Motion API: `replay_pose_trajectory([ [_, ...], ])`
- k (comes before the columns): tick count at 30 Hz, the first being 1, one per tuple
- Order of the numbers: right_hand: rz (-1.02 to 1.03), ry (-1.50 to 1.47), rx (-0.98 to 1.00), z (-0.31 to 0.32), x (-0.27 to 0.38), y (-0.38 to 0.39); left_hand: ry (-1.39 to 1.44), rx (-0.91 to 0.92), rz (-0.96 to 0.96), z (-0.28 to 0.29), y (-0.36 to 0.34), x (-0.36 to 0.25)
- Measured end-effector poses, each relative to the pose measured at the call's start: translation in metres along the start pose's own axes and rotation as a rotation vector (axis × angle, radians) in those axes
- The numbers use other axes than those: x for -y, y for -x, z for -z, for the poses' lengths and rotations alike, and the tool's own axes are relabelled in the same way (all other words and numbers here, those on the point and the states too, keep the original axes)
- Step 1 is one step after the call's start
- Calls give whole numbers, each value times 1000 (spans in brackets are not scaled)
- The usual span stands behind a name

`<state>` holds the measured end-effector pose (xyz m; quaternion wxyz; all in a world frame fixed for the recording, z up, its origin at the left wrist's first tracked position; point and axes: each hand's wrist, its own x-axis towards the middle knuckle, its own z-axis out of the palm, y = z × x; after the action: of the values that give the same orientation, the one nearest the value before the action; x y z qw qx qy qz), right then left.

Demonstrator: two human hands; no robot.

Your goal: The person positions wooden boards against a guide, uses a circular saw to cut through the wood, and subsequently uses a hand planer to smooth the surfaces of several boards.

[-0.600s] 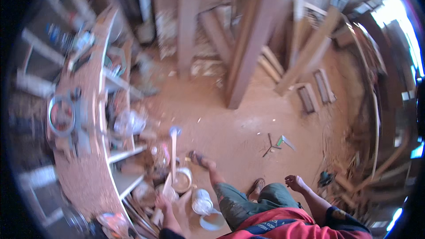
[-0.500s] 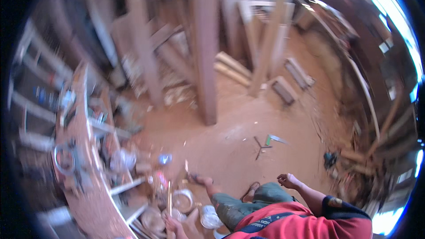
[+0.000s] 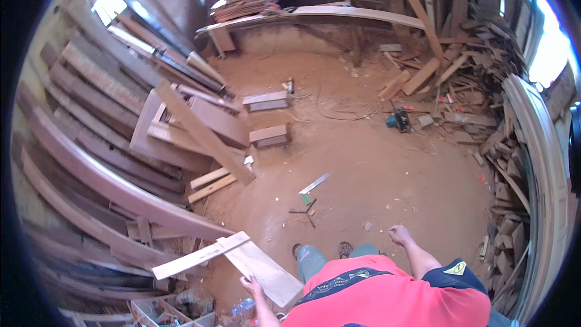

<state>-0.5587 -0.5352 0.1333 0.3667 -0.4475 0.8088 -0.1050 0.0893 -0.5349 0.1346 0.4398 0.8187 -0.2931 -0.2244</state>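
At the lower middle my left hand is closed on a pale wooden piece made of two boards, one narrow board lying crosswise over the end of a wider one. My right hand hangs by my right leg with fingers curled; whether anything is in them is too small to tell. On the dusty floor ahead lie a square with a green handle and metal blade and a dark three-armed object.
Long planks and panels lean at the left. Two short wooden blocks and a dark teal power tool with a cord are farther ahead. Offcuts pile along the right. A long bench carries stacked boards at the back.
My view has swung round to the right, bringing the back bench to the front. The wooden piece in my left hand now shows across my body; the cluttered bench at left has mostly left view.
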Motion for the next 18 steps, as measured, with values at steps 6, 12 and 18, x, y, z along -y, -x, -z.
replay_pose_trajectory([
  [6,-297,-198,157,14,-68,-35,235,25,-18,-128,-60,-155],
  [12,-254,-714,37,88,9,-165,690,95,243,-344,-100,-291],
  [18,-70,-953,-68,226,135,-322,962,631,585,-575,-91,-404],
])
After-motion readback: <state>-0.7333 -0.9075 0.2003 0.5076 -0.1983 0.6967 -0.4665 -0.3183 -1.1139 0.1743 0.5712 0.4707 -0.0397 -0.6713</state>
